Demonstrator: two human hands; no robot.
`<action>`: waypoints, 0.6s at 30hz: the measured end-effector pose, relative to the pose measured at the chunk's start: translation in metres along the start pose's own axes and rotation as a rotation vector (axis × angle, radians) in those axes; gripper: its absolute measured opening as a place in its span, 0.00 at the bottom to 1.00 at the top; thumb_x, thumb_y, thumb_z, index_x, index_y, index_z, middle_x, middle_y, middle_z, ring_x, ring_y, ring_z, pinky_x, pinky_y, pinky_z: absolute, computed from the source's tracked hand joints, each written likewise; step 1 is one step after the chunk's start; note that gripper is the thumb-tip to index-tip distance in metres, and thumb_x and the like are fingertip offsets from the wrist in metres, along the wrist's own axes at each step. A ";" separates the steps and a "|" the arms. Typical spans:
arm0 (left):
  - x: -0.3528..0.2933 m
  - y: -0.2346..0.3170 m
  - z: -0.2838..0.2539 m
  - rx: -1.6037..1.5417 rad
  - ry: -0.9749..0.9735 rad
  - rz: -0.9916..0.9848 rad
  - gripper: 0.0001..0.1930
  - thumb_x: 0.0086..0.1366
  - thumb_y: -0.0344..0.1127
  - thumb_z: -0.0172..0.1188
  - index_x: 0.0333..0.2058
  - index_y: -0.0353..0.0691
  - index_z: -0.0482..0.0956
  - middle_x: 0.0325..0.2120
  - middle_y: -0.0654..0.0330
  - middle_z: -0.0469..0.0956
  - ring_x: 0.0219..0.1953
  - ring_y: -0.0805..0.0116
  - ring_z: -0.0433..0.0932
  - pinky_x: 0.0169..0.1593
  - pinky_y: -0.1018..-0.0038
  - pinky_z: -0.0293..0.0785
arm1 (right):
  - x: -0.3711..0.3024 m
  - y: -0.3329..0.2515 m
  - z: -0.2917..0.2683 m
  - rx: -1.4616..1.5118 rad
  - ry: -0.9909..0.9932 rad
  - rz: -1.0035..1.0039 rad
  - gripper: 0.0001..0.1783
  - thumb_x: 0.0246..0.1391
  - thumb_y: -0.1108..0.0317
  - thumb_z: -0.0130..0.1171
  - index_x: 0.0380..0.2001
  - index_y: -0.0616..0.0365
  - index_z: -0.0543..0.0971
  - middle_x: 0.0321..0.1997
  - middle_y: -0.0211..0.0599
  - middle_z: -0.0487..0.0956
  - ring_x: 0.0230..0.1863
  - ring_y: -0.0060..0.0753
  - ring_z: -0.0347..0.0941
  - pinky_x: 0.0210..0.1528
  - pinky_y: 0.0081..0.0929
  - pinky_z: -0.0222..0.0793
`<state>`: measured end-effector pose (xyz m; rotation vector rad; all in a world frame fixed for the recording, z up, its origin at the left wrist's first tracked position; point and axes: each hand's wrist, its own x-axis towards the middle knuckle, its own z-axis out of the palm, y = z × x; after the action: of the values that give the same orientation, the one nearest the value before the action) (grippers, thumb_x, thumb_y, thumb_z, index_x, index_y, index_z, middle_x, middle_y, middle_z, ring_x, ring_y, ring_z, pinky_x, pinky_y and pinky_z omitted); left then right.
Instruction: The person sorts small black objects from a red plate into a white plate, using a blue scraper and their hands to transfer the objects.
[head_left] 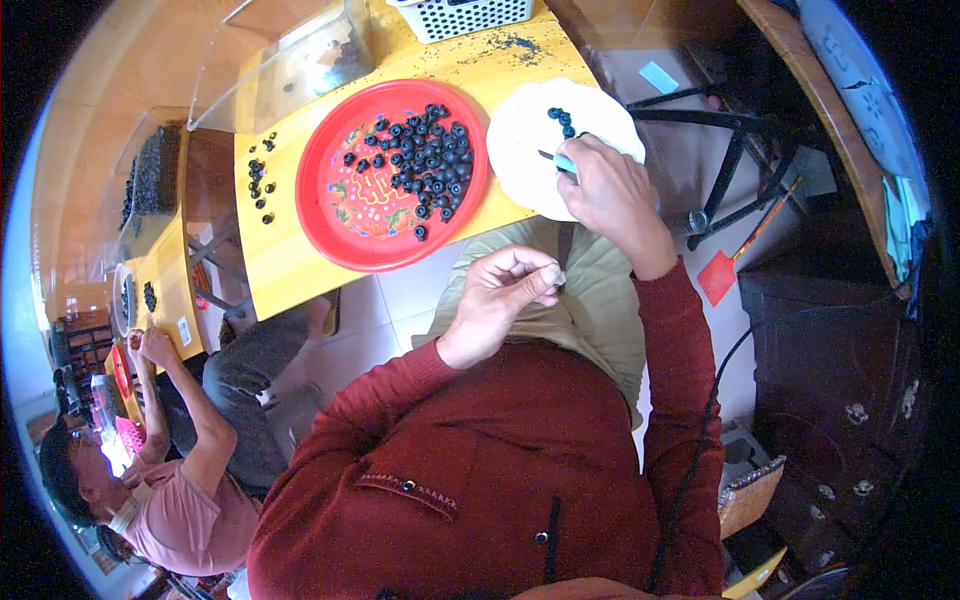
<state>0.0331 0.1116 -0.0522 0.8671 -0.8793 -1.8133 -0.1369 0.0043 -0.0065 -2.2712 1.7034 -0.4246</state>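
At upper right, the right hand (pixel 606 190) is closed around a green tool (pixel 566 163); the left hand (pixel 500 303) curls, hold unclear. Work seems early: few dark berries (pixel 565 118) on white plate (pixel 515 112), many on red tray (pixel 308 190).

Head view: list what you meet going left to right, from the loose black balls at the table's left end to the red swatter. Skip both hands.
Loose black balls → red tray → white plate → red swatter.
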 end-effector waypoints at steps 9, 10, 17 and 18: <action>-0.001 0.001 0.004 -0.020 0.021 0.032 0.07 0.66 0.32 0.60 0.39 0.35 0.78 0.31 0.62 0.80 0.31 0.78 0.77 0.38 0.79 0.77 | -0.005 0.009 0.008 -0.018 -0.013 -0.068 0.14 0.50 0.66 0.57 0.38 0.61 0.78 0.40 0.49 0.78 0.40 0.55 0.76 0.44 0.47 0.71; -0.001 0.001 0.005 -0.023 0.028 0.032 0.07 0.66 0.32 0.60 0.39 0.35 0.78 0.31 0.62 0.80 0.31 0.78 0.77 0.38 0.79 0.77 | -0.005 0.009 0.007 -0.018 -0.008 -0.067 0.14 0.50 0.66 0.57 0.38 0.61 0.78 0.40 0.49 0.78 0.40 0.55 0.76 0.44 0.47 0.71; -0.001 0.002 0.005 -0.006 0.049 0.054 0.06 0.65 0.31 0.60 0.38 0.35 0.78 0.32 0.60 0.80 0.31 0.76 0.78 0.38 0.77 0.78 | -0.004 0.012 0.004 -0.023 -0.016 -0.093 0.16 0.47 0.64 0.57 0.39 0.62 0.79 0.39 0.50 0.79 0.40 0.55 0.76 0.44 0.47 0.71; -0.001 0.003 0.006 0.000 0.058 0.059 0.06 0.65 0.31 0.60 0.38 0.36 0.78 0.32 0.60 0.80 0.31 0.76 0.78 0.38 0.77 0.79 | -0.004 0.013 0.003 -0.021 -0.025 -0.080 0.17 0.47 0.64 0.57 0.38 0.63 0.79 0.39 0.51 0.79 0.40 0.55 0.76 0.44 0.47 0.71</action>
<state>0.0297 0.1130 -0.0468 0.8808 -0.8599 -1.7293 -0.1480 0.0049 -0.0147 -2.3549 1.6168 -0.3948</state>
